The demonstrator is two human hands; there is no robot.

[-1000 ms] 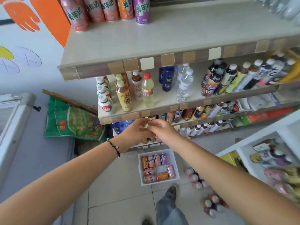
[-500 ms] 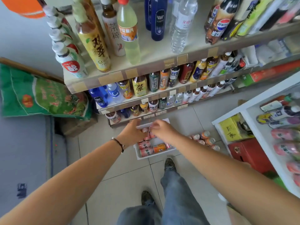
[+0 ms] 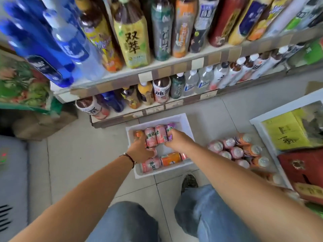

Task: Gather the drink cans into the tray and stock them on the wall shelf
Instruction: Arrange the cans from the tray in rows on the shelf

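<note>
A white tray (image 3: pixel 158 172) sits on the tiled floor below the wall shelf (image 3: pixel 197 63). Several drink cans lie in it. The far row holds an orange can (image 3: pixel 138 133), two pink cans (image 3: pixel 150 137) and a purple can (image 3: pixel 169 128). The near row has a pink can (image 3: pixel 151 165) and an orange can (image 3: pixel 171 159). My left hand (image 3: pixel 140 151) reaches into the tray, fingers curled over the near end of the far orange can. My right hand (image 3: pixel 178 140) has its fingers wrapped on the purple can.
Several loose cans (image 3: pixel 236 151) stand on the floor right of the tray. A white cabinet (image 3: pixel 272 113) with yellow packets and a red box (image 3: pixel 302 169) stands at right. My shoe (image 3: pixel 189 182) is just behind the tray. A cardboard box (image 3: pixel 43 124) is at left.
I have bent down from the shelf. Both hands dropped from in front of the shelves into the tray and now rest on cans there.
</note>
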